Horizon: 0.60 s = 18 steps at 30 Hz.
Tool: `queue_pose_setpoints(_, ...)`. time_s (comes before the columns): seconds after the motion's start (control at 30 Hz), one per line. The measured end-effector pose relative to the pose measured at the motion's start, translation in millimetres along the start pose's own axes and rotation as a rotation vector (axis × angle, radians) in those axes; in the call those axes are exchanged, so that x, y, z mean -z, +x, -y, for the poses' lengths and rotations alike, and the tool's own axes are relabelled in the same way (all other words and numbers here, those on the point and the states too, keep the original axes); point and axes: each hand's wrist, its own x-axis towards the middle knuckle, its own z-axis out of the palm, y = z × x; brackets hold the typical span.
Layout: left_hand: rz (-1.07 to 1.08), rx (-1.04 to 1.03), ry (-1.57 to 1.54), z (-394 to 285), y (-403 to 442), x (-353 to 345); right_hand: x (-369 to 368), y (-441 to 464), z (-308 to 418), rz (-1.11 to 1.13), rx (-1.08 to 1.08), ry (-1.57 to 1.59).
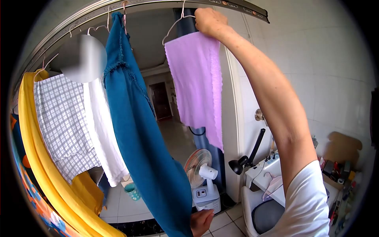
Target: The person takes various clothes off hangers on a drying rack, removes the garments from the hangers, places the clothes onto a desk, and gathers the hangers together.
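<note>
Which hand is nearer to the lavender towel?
Right. The right hand grips the hanger just above the top edge of the lavender towel; the left hand is well below it, at the lower part of the teal cloth.

A white fan (208, 172) stands left of a black lamp (237, 166); a chair (269, 217) adjoins a white table (278, 196).

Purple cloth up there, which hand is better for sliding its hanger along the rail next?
Probably the right hand: it is raised close under the rail, gripping the hanger above the purple cloth. The left hand is far lower, beside the blue cloth.
</note>
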Motion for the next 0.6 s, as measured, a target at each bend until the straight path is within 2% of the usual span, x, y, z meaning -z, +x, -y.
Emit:
queue_pose_setpoints(0.1,0.072,0.058,-0.042,-5,4,2,4,-6,0,-0.113,-0.036,-0.032)
queue_pose_setpoints(0.13,0.042,0.074,-0.053,-6,6,2,3,-8,-1,-0.295,-0.004,-0.041)
queue_pose_setpoints(0.17,0.011,0.090,-0.064,-9,9,2,9,-2,-3,-0.239,-0.085,0.037)
queue_pose_setpoints(0.2,0.036,0.119,-0.225,-9,15,2,12,-3,-9,-0.236,-0.050,0.033)
queue_pose_setpoints(0.27,0.007,0.092,-0.243,-15,22,-1,22,-14,-27,-0.227,-0.022,0.026)
queue_pose_setpoints(0.37,0.004,0.050,-0.312,-20,31,-6,33,-51,-56,-0.075,0.057,0.108)
queue_pose_setpoints(0.43,-0.052,0.028,-0.304,-24,42,-9,31,-91,-80,-0.040,0.203,0.182)
queue_pose_setpoints(0.57,-0.192,0.094,-0.284,-51,77,-1,10,-196,-128,0.150,0.267,0.325)
queue_pose_setpoints(0.6,-0.251,0.100,-0.290,-54,84,-4,11,-225,-135,0.246,0.197,0.347)
